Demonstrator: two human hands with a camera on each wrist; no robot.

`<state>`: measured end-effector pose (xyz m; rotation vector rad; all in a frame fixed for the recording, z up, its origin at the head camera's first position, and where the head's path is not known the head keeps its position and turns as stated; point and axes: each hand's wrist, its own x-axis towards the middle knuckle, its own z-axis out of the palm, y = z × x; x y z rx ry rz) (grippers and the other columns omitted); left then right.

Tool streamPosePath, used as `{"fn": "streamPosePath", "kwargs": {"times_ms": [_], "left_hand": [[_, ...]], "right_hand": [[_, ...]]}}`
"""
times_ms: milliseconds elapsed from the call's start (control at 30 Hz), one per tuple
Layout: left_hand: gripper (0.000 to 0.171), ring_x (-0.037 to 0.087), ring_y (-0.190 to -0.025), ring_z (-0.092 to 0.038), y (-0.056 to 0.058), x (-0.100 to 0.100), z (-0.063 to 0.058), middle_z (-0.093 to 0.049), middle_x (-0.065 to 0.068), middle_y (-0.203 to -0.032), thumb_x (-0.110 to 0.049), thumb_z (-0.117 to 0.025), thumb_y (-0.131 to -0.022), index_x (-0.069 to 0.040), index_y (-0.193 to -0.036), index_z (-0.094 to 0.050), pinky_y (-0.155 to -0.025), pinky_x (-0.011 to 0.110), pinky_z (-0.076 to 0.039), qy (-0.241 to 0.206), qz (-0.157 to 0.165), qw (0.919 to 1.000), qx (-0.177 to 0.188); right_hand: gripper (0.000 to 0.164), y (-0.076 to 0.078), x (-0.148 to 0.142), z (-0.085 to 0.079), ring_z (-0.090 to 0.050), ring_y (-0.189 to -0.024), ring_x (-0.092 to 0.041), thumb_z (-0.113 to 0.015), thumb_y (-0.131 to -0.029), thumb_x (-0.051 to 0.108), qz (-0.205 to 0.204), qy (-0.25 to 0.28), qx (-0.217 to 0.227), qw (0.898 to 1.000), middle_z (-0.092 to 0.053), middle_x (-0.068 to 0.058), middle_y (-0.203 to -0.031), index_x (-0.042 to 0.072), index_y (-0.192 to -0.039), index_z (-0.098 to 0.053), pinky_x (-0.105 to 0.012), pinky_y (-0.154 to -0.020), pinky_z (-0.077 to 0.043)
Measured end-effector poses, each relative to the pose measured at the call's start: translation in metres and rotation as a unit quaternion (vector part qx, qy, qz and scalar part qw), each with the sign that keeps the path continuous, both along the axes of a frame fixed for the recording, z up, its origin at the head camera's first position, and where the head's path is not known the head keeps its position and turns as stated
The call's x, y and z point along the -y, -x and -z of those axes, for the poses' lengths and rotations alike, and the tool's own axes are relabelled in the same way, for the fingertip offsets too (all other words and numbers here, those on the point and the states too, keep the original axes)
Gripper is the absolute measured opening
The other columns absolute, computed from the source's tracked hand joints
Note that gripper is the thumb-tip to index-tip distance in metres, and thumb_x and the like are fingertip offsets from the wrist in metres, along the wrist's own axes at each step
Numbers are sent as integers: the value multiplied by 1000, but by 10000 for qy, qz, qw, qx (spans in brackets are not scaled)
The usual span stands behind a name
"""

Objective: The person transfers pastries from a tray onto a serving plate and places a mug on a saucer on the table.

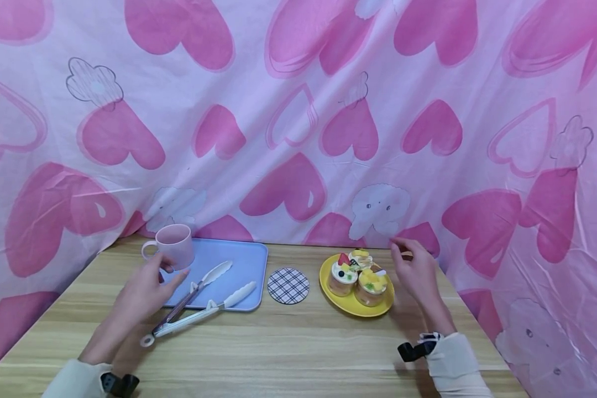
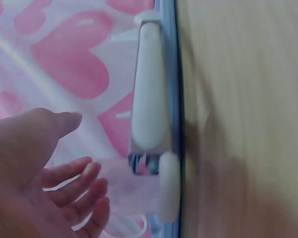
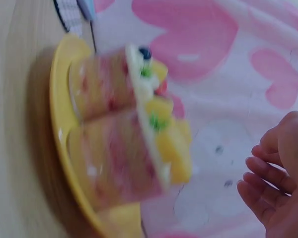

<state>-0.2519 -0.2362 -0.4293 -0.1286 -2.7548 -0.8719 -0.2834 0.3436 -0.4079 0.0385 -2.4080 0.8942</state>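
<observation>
My left hand (image 1: 141, 290) hovers with spread, relaxed fingers in front of a pink mug (image 1: 175, 243) and holds nothing. In the left wrist view its fingertips lie before the mug (image 2: 131, 191), with a gap to the tongs (image 2: 150, 89). The mug stands at the left of a blue tray (image 1: 254, 257). Metal tongs with pale tips lie spread across the tray's front edge. To the right, my right hand (image 1: 418, 271) is raised beside a yellow plate (image 1: 348, 307), loosely bent and holding nothing. Several dessert cups (image 3: 119, 153) topped with fruit and cream stand on that plate.
Between the tray and the plate lies a round checked coaster (image 1: 288, 286). Behind the wooden table (image 1: 298, 354) hangs a pink heart-patterned cloth (image 1: 298, 132), close to its back edge. A camera (image 1: 417, 349) is strapped to the right wrist.
</observation>
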Motion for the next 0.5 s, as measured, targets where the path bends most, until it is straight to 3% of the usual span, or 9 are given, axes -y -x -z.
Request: {"fn": "streamPosePath", "kwargs": {"times_ms": [167, 300, 500], "left_hand": [[42, 34, -98, -62, 10, 13, -2, -66, 24, -120, -27, -76, -101, -1, -128, -57, -74, 34, -53, -187, -211, 9981, -552], [37, 36, -98, -63, 20, 25, -2, -67, 24, -116, -22, -76, -101, 1, -125, -60, -75, 30, -51, -308, -391, 9948, -886], [35, 40, -103, -60, 33, 35, 0, -65, 26, -119, -21, -73, -102, 4, -124, -63, -77, 32, -45, -578, -741, 9889, -1153]], "right_hand": [[30, -6, 26, -13, -71, -108, -28, -62, -110, 21, -281, 63, -382, 9989, -73, -11, -121, 11, -136, -73, -6, -86, -48], [28, -11, 45, -20, -73, -108, -27, -66, -108, 17, -523, 127, -496, 9973, -73, -8, -120, 12, -135, -73, -11, -90, -54], [29, -15, 74, -24, -73, -116, -25, -69, -107, 18, -1095, 287, -296, 9931, -74, -7, -126, 11, -136, -72, -42, -95, -64]]}}
